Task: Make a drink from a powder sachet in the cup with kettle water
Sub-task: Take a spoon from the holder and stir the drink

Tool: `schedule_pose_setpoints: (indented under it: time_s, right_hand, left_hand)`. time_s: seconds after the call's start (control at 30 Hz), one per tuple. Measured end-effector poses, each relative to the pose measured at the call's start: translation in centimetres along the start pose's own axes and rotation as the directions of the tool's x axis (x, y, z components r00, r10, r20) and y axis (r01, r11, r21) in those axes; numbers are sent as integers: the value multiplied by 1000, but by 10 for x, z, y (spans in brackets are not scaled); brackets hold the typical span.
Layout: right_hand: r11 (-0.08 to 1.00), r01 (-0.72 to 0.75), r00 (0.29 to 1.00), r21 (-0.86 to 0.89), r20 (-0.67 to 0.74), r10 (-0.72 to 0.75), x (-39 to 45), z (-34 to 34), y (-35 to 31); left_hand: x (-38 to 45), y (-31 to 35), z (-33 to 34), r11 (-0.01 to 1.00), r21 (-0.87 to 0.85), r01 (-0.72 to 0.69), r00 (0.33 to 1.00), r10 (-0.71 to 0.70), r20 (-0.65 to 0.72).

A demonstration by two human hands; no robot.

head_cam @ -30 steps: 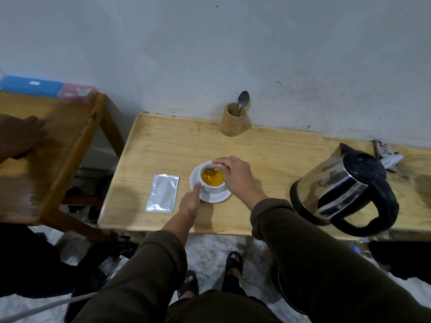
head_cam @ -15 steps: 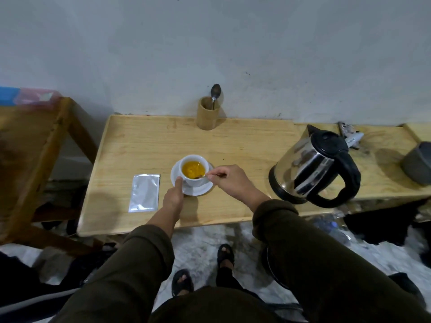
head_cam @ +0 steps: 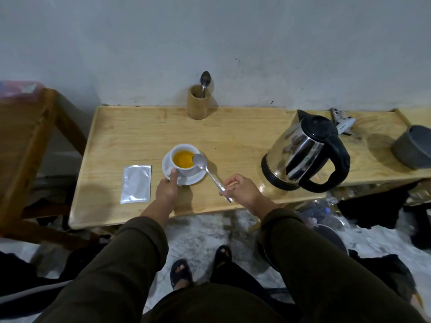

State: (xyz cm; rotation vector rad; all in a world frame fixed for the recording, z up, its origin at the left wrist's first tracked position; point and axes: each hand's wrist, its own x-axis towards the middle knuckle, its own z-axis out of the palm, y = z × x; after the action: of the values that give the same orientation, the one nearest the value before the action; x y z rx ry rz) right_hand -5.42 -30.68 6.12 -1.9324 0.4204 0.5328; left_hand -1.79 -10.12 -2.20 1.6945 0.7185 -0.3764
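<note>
On the wooden table (head_cam: pixel 233 136), the kettle (head_cam: pixel 305 157) stands at three o'clock of the cup (head_cam: pixel 184 159). The right hand (head_cam: pixel 242 192) pinches a spoon (head_cam: pixel 210 173) over the rim; the left hand's (head_cam: pixel 166 190) fingers steady the saucer (head_cam: pixel 184 180). A careless knock could slop the yellow drink.

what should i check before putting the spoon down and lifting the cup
1. Drink in cup: orange liquid present, ok.
2. Left hand steadies saucer, thumb on the cup: ok.
3. Spoon gripped by right hand, bowl over the cup rim, out of the liquid: ok.
4. Powder fully dissolved: cannot tell.
5. Spoon dripping: cannot tell.
6. Kettle upright, apart from cup: ok.
</note>
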Motion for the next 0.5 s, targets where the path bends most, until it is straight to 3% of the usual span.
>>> schedule_pose_setpoints:
  time_s: [0.13, 0.37, 0.5]
  right_hand:
    - [995, -49, 993, 84, -100, 57, 10, -2, 12]
    - [971, -191, 946, 141, -236, 221, 47, -3, 26]
    - [965, -234, 957, 120, -145, 251, 65, -3, 33]
  left_hand:
    - [-4, -2, 4, 999, 36, 17, 1000, -16, -25]
    - [-14, -5, 18, 989, 146, -21, 982, 48, -185]
    - [-12, -8, 18, 991, 130, -24, 976, 52, -213]
